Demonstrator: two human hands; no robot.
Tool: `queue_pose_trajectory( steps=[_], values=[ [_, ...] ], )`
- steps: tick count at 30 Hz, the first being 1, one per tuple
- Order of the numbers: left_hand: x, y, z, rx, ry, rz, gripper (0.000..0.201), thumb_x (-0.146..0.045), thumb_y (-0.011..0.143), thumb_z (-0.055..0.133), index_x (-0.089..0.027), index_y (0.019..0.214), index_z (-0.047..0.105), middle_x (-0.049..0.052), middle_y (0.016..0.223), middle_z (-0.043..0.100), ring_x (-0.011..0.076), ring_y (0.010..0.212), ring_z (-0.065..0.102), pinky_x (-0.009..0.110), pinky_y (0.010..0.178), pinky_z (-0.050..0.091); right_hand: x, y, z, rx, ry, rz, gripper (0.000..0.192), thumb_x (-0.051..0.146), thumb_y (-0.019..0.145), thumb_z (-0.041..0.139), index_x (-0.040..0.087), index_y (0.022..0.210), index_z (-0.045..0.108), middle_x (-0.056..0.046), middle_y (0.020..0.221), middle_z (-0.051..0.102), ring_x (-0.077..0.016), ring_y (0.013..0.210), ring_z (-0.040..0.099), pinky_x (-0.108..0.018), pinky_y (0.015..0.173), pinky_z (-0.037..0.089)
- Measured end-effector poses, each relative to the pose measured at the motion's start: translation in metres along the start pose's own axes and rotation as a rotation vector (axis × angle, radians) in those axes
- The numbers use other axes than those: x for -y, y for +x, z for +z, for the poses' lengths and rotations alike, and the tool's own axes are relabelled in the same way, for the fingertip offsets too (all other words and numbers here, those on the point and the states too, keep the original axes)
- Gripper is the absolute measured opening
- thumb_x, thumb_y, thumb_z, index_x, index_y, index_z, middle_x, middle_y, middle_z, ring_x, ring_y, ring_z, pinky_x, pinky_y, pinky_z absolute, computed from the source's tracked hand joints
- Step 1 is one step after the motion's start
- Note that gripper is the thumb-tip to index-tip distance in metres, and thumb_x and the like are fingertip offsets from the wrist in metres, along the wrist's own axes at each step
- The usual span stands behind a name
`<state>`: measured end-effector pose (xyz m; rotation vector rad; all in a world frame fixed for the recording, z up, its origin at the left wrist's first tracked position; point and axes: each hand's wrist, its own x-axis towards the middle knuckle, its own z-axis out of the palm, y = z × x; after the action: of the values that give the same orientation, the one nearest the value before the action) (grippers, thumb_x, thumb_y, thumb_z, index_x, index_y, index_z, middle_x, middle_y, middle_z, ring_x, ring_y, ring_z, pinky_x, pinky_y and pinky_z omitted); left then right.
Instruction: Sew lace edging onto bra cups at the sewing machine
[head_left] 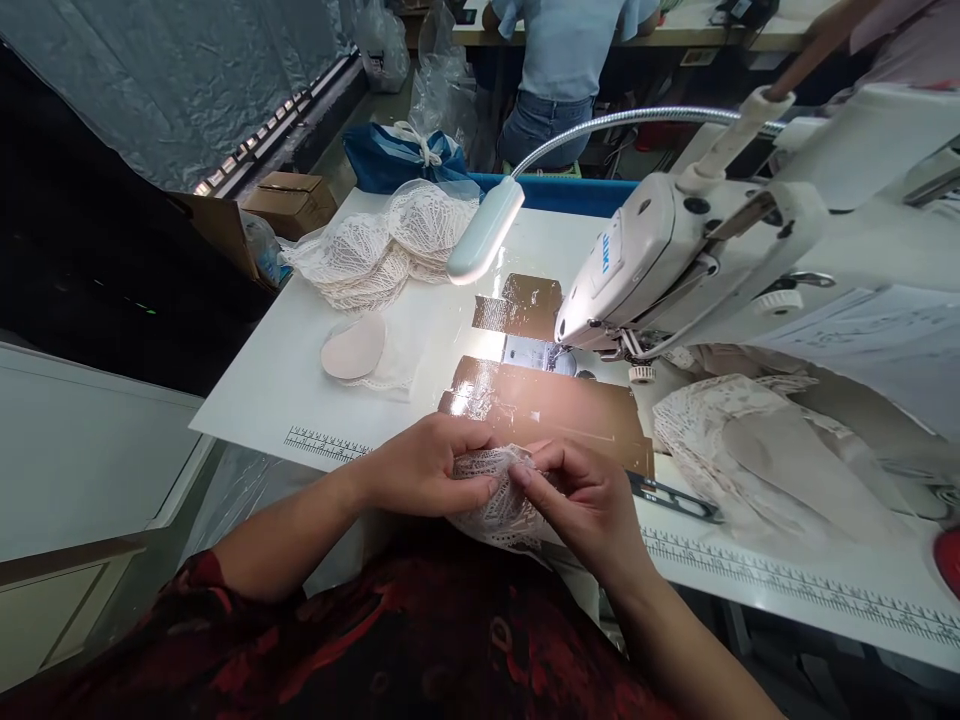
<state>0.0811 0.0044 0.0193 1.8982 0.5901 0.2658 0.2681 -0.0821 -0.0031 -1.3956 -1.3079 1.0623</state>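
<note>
Two hands meet at the near edge of the table (285, 380), at about 6 o'clock in the view. The left hand (420, 470) and the right hand (589, 500) both pinch one lace piece (495, 505), fingers closed on its upper edge, thumbs touching the fabric; the piece hangs partly over the table's edge toward the person's lap.

One sewing machine (675, 260) stands at 2 o'clock, with one gooseneck lamp (484, 232) bending down from it to about 12 o'clock of the hands; its glare whitens the brown tape patch (555, 405) just beyond the fingers. One pile of lace cups (382, 250) lies at 11 o'clock, well apart. One single padded cup (354, 347) lies nearer, at 10 o'clock. A second heap of lace and beige cloth (750, 450) sits at 3 o'clock under the machine's arm. One pair of snips (679, 497) lies just beside the right hand. Two printed rulers (322, 443) run along the table's near edge. One cardboard box (292, 200) stands beyond the far left corner, and one person in a blue top (562, 50) sits at 12 o'clock.
</note>
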Motion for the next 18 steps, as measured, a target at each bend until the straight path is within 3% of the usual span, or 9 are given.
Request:
queue_pose_trajectory(
  steps=[6,12,15,18],
  values=[
    [0.002,0.004,0.0,0.028,-0.234,-0.066,0.029,-0.041,0.085,0.061,-0.012,0.087,0.062,0.001,0.075,0.055,0.0118,0.069,0.049,0.022,0.06,0.04,0.003,0.003,-0.002,-0.045,-0.056,0.019,0.022,0.034,0.079,0.068,0.02,0.064,0.06,-0.001,0.064,0.064,-0.0129,0.056,0.055,-0.025,0.051,0.042],
    [0.005,0.01,0.002,-0.023,-0.283,-0.081,0.027,-0.037,0.089,0.055,-0.011,0.082,0.062,-0.001,0.069,0.051,0.0096,0.064,0.044,0.02,0.057,0.036,0.002,0.008,-0.004,-0.023,-0.031,0.05,0.023,0.038,0.079,0.068,0.019,0.068,0.062,0.001,0.059,0.059,-0.0113,0.053,0.051,-0.024,0.047,0.038],
    [0.007,0.012,0.004,-0.033,-0.272,-0.064,0.026,-0.035,0.089,0.056,-0.012,0.079,0.061,-0.002,0.067,0.049,0.0088,0.063,0.042,0.02,0.056,0.034,-0.002,0.011,-0.008,0.05,0.095,0.149,0.024,0.041,0.079,0.069,0.019,0.086,0.065,0.001,0.063,0.061,-0.0118,0.055,0.052,-0.024,0.051,0.041],
    [0.008,0.016,0.004,-0.023,-0.285,-0.071,0.026,-0.036,0.088,0.059,-0.012,0.079,0.062,-0.002,0.066,0.048,0.0082,0.06,0.04,0.02,0.054,0.031,-0.003,0.014,-0.012,0.118,0.149,0.186,0.024,0.041,0.076,0.072,0.018,0.082,0.068,0.001,0.066,0.062,-0.012,0.06,0.052,-0.024,0.054,0.041]
  ],
)
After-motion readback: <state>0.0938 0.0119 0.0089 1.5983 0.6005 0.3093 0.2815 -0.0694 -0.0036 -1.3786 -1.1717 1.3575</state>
